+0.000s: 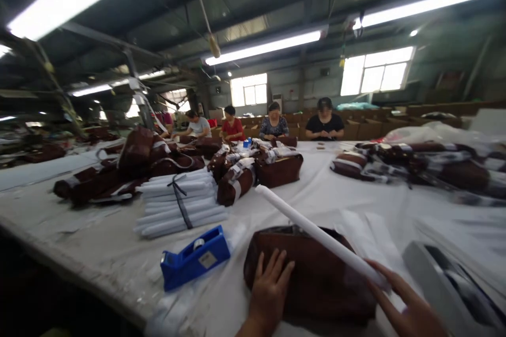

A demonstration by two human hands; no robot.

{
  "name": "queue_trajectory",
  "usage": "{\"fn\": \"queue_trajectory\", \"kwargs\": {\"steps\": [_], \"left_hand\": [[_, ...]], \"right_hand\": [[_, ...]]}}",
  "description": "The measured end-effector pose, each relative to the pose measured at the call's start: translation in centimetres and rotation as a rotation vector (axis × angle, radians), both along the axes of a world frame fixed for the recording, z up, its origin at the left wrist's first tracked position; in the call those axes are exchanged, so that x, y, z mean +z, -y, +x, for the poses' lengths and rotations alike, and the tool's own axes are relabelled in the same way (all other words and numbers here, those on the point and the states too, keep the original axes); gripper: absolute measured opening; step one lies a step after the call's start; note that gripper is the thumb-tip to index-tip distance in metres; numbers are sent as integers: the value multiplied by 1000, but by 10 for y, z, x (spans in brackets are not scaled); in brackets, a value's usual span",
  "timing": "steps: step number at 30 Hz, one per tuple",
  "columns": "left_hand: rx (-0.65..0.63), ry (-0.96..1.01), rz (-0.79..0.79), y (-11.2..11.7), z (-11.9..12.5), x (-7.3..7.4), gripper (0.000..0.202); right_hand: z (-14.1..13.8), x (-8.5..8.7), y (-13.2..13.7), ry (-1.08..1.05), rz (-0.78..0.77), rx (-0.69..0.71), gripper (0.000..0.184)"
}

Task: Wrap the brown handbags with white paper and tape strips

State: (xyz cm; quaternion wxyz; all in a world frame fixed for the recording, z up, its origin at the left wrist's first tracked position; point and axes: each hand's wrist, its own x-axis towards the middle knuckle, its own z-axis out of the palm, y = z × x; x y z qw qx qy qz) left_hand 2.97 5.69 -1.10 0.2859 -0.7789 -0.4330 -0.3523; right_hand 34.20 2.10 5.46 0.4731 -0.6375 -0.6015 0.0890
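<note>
A dark brown leather bag (316,289) lies on the white-covered table in front of me. Flat on its front face, fingers spread, rests my left hand (271,284). My right hand (407,300) is closed around the lower end of a long white rolled tube (312,229). The tube slants up to the left across the bag's top edge; whether it touches the bag I cannot tell. A blue tape dispenser (195,259) stands to the left of the bag. Behind it is a bundle of white tubes (177,205) tied with a black strap.
At right sits a grey tape dispenser (438,284), blurred. Brown bags with white wrapping (279,166) are heaped behind the tube bundle, with more bags (438,163) at the far right. Several people, including one in black (324,124), work along the far side of the table.
</note>
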Motion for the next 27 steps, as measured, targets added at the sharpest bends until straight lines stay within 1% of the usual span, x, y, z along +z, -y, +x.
{"fn": "queue_trajectory", "kwargs": {"steps": [1, 3, 5, 7, 8, 10, 13, 15, 16, 18, 19, 20, 22, 24, 25, 27], "left_hand": [[-36, -55, -86, 7, 2, 7, 56], [-110, -123, -220, 13, 3, 16, 62], [-144, -137, -293, 13, 2, 19, 62], [-161, -139, -330, 11, 1, 19, 61], [-170, -143, -340, 10, 0, 18, 62], [-182, -146, -358, 10, -3, 19, 64], [-206, -145, -406, 13, -6, 25, 63], [-246, -167, -453, 18, -8, 32, 57], [-273, -190, -479, 20, -9, 36, 59], [-319, -237, -538, 22, -11, 44, 78], [-330, -259, -572, 22, -12, 48, 85], [-335, -282, -606, 21, -12, 52, 87], [-332, -326, -662, 16, -12, 61, 83], [-327, -375, -697, 10, -11, 71, 75], [-327, -399, -710, 7, -11, 75, 71], [-327, -437, -735, 1, -10, 84, 61]], "right_hand": [[9, 0, 5, 122, 39, 25, 50], [16, -2, 10, 377, 93, 93, 46], [10, -5, 10, 578, 105, 150, 49], [-5, -5, 7, 680, 99, 179, 53], [-13, -5, 5, 695, 97, 186, 53], [-26, -1, -1, 684, 97, 183, 46], [-33, 9, -4, 595, 88, 191, 36], [-26, 17, 1, 488, 76, 216, 33], [-18, 22, 7, 418, 70, 220, 33], [2, 28, 23, 277, 40, 211, 34], [13, 29, 34, 223, 15, 214, 35], [24, 29, 45, 190, -12, 229, 37], [43, 24, 66, 214, -60, 305, 37], [51, 15, 82, 334, -71, 386, 31], [49, 10, 87, 405, -56, 407, 27], [34, 1, 90, 522, 7, 389, 23]]}}
